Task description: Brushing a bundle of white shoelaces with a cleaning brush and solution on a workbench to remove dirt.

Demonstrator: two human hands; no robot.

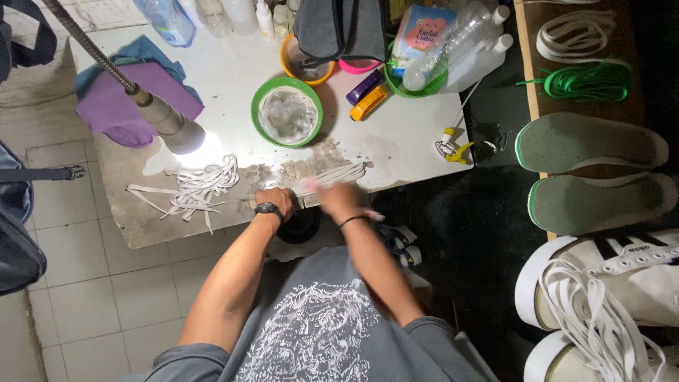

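your left hand (277, 200) pins one end of a white shoelace (332, 175) at the table (410, 141) edge; your right hand (341, 198), blurred, closes around it. beyond: loose laces (194, 187), a green bowl (287, 112).

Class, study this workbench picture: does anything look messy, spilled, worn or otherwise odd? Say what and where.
Yes. The white table looks stained and worn grey along its near edge, around the loose pile of white laces. The right hand is motion-blurred over another lace bundle.
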